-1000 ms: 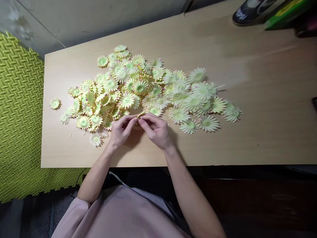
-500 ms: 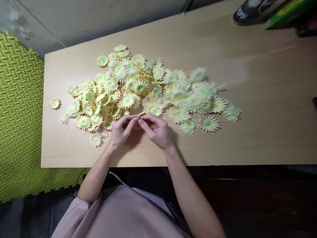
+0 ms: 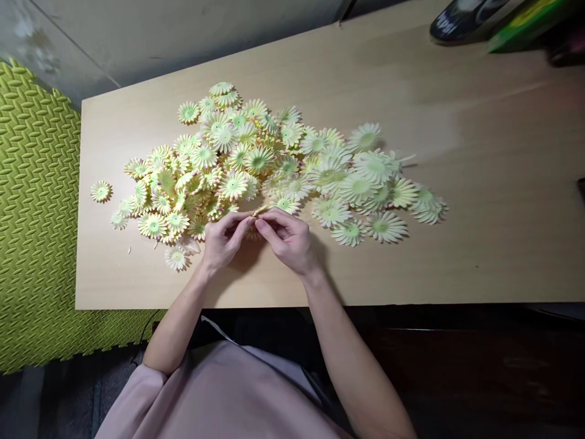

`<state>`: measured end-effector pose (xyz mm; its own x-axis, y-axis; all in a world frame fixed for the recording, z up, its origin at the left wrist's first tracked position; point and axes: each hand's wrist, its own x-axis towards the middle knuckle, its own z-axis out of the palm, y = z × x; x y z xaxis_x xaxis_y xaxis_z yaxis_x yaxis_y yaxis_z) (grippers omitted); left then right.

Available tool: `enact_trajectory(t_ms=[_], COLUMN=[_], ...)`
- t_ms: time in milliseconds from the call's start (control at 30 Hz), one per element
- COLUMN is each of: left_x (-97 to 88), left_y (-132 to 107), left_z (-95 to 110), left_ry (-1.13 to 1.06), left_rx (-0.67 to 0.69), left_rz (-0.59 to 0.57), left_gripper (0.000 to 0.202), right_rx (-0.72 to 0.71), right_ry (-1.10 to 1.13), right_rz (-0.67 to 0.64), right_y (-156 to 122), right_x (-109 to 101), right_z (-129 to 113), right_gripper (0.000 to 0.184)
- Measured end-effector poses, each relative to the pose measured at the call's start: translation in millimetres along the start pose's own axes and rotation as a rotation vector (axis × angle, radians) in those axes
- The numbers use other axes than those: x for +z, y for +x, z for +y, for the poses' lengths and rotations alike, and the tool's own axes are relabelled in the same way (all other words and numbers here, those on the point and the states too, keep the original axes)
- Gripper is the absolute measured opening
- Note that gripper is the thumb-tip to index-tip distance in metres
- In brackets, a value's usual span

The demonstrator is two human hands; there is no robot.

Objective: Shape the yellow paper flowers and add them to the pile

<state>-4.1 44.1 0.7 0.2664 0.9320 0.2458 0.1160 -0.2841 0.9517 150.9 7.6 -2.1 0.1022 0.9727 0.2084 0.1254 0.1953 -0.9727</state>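
A big heap of pale yellow-green daisy-shaped flower pieces point(image 3: 237, 161) covers the left and middle of a light wooden table point(image 3: 479, 183). My left hand point(image 3: 223, 239) and my right hand point(image 3: 289, 239) meet at the heap's near edge. Both pinch one small yellow flower piece point(image 3: 258, 212) between their fingertips, seen edge-on just above the table. The fingers of both hands are curled closed around it. Larger, paler flowers point(image 3: 365, 183) spread to the right of my hands.
A single flower point(image 3: 101, 191) lies apart near the table's left edge. A green textured foam mat point(image 3: 31, 201) covers the floor on the left. Dark and green objects point(image 3: 484, 21) sit at the far right corner. A grey wall point(image 3: 159, 30) stands behind.
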Motion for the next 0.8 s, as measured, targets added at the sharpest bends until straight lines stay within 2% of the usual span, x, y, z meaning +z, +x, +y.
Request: enact_trajectory(t_ms=[800], left_x=[0.2], left_y=[0.0], left_z=[0.6], left_ry=[0.013], left_rx=[0.002], left_rz=[0.005], left_gripper=[0.022], right_rx=[-0.01], right_ry=[0.006], right_rz=[-0.003], right_y=[-0.3], right_x=[-0.5], right_z=[2.1], right_gripper=[0.013])
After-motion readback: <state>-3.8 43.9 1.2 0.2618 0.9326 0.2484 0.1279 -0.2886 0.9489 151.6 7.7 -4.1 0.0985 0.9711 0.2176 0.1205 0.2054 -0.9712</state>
